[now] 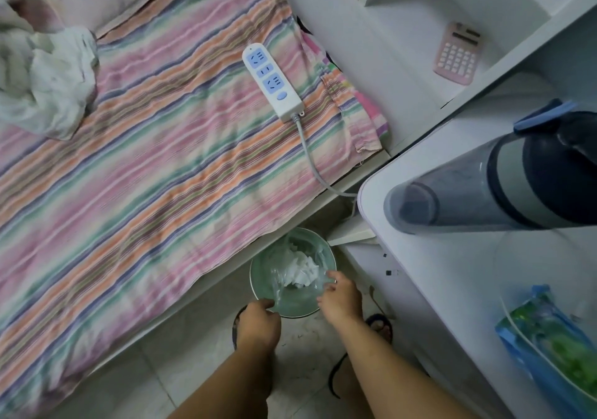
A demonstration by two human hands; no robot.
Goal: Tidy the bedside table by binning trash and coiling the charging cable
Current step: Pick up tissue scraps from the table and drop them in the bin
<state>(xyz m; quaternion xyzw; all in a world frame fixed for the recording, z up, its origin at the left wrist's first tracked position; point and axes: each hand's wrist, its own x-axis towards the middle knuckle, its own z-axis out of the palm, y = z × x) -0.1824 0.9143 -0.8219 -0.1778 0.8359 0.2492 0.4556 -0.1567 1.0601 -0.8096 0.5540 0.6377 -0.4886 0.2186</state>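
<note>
A small green bin (262, 268) stands on the floor between the bed and the white bedside table (429, 257). It has a clear plastic liner, and white crumpled tissue (303, 271) lies inside. My left hand (258, 323) grips the liner at the bin's near rim. My right hand (339, 295) is at the right rim, fingers pinching the clear liner. A white power strip (272, 82) with a grey cord lies on the striped bed sheet. No charging cable is clearly visible.
A dark water bottle (491, 189) stands on the bedside table, with a blue-green plastic pack (552, 341) near its front edge. A pink calculator (457, 53) lies on a white shelf. A crumpled cloth (48, 79) sits on the bed. My sandalled feet are under the hands.
</note>
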